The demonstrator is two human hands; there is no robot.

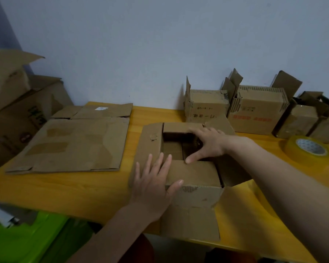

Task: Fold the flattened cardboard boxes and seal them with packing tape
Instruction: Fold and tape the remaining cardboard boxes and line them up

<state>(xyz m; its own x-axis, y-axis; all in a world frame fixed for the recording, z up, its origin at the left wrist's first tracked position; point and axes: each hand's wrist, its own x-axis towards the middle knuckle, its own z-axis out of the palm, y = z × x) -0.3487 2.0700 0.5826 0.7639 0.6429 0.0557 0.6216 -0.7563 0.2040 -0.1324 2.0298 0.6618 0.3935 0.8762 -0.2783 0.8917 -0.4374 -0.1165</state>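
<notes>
A small brown cardboard box point(195, 179) stands on the yellow table point(74, 190) in front of me, its top partly open with a dark gap in the middle. My left hand point(154, 179) lies flat with straight fingers on the left flap and the near flap. My right hand point(205, 143) reaches over the opening, fingers spread, pressing the far flap down while its thumb touches the near flap's edge. A roll of clear packing tape point(308, 149) lies at the right.
Flattened cardboard boxes point(74, 145) lie stacked at the left of the table. Several folded boxes with raised flaps point(254, 109) stand along the wall at the back right. Large cartons point(13, 111) sit at the far left. Green plastic point(27, 240) lies below the table's front edge.
</notes>
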